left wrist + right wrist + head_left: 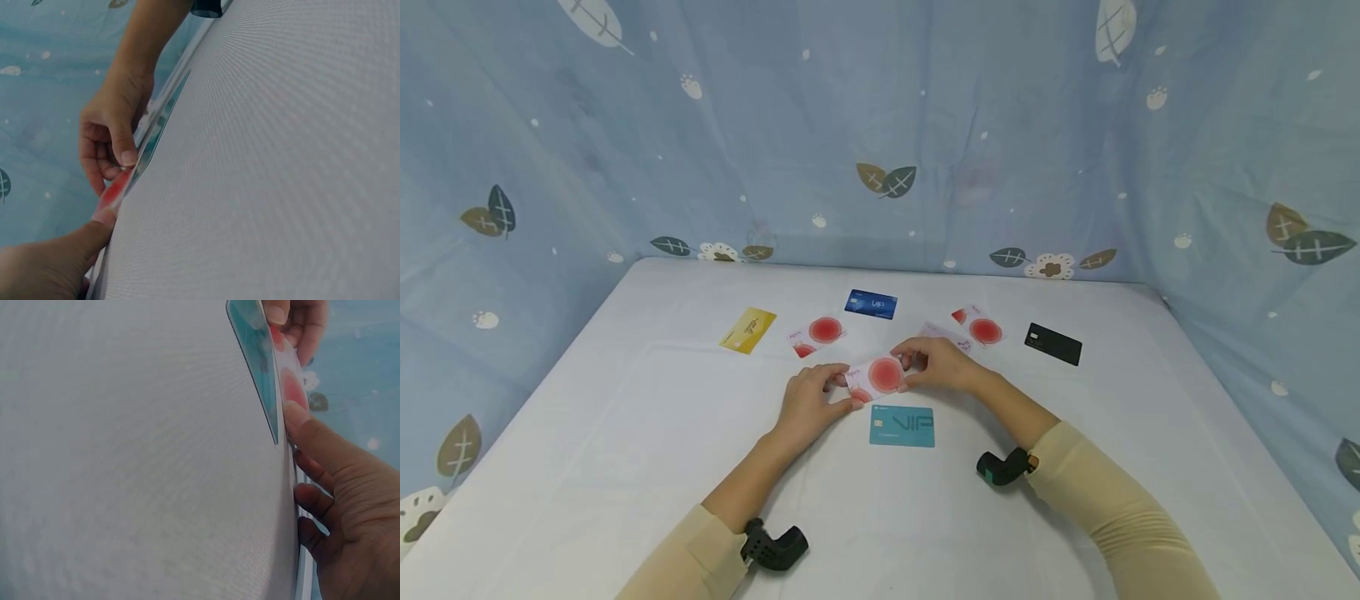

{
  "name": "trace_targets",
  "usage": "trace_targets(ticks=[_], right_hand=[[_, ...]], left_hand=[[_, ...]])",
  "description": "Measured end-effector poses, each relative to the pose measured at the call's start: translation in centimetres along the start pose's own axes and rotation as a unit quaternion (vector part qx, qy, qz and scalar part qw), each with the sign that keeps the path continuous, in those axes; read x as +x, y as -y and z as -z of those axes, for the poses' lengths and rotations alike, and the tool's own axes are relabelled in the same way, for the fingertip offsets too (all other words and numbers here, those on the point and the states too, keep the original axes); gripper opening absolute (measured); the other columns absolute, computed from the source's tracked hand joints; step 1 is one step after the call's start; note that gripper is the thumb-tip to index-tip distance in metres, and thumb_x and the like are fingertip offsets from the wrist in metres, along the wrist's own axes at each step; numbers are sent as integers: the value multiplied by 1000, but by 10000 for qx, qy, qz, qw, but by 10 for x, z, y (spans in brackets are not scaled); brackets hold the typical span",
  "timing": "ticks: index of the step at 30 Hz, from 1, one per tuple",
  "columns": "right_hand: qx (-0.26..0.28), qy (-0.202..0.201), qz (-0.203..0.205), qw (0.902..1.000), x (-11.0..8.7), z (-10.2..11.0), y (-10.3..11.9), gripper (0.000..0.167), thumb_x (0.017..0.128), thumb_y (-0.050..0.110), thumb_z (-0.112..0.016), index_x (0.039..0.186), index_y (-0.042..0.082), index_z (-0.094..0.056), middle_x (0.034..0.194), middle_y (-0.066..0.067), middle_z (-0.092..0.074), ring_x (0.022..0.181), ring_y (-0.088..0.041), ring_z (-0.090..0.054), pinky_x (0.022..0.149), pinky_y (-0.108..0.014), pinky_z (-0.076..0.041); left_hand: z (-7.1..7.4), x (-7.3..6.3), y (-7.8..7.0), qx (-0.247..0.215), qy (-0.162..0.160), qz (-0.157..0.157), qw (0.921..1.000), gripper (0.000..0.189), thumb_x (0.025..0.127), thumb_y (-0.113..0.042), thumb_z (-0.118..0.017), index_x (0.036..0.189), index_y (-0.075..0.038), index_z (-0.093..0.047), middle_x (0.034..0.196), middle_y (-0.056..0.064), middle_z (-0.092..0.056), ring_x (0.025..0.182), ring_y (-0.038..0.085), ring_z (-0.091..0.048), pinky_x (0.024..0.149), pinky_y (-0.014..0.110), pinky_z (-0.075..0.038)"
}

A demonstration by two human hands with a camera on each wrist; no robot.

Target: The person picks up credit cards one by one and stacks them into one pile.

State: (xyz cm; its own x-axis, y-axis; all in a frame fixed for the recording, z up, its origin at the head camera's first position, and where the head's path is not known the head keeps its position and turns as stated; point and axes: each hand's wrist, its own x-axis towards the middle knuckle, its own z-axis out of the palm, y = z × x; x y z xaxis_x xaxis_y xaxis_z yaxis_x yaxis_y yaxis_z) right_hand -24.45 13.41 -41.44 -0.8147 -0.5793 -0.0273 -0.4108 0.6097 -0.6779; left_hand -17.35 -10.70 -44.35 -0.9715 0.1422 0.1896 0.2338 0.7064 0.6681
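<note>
Both hands pinch one white card with red circles [876, 379], just behind a teal VIP card [902, 427] that lies flat on the table. The left hand [808, 400] grips its left end between thumb and fingers. At the card's right end, the right hand [942, 364] holds it with thumb and fingertips. In the left wrist view the red-and-white card [117, 187] spans the gap between the two thumbs. A pale card [946, 336] lies partly hidden behind the right hand.
Around the hands lie a yellow card [748, 331], a blue VIP card [871, 304], a black card [1053, 344], and two more red-circle cards, one left [817, 336] and one right [978, 326]. A blue patterned curtain [805, 125] borders the white table [625, 433].
</note>
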Motion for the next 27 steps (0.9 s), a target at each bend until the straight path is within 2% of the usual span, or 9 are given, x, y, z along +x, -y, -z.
trace_targets(ticks=[4, 9, 18, 27], right_hand=[[22, -72, 52, 10000, -1, 0, 0, 49, 75, 20, -81, 119, 9, -64, 87, 1, -60, 78, -15, -51, 69, -21, -47], [101, -3, 115, 9999, -1, -1, -1, 52, 72, 24, -83, 118, 8, -64, 88, 1, -61, 77, -15, -52, 69, -21, -47], [-7, 76, 270, 9996, 0, -2, -2, 61, 69, 26, -85, 122, 6, -62, 93, -1, -59, 76, -14, -50, 67, -21, -45], [-112, 29, 377, 9992, -1, -2, -3, 53, 71, 24, -84, 117, 7, -65, 90, 0, -59, 77, -14, -51, 68, -22, -46]], left_hand=[[1, -1, -1, 124, 39, -133, 9998, 59, 74, -28, -81, 125, -9, -60, 94, 2, -60, 90, 20, -51, 83, 39, -38], [1, -1, -1, 176, 128, -36, 9998, 66, 72, -31, -82, 129, -10, -57, 97, 3, -59, 94, 21, -50, 86, 40, -38], [0, 0, 0, 69, 101, -29, 9999, 59, 75, -28, -80, 126, -9, -58, 97, 3, -59, 94, 22, -49, 86, 40, -37], [1, -2, 0, 141, 216, -132, 9996, 58, 78, -30, -77, 127, -9, -55, 100, 4, -57, 97, 22, -47, 85, 39, -36]])
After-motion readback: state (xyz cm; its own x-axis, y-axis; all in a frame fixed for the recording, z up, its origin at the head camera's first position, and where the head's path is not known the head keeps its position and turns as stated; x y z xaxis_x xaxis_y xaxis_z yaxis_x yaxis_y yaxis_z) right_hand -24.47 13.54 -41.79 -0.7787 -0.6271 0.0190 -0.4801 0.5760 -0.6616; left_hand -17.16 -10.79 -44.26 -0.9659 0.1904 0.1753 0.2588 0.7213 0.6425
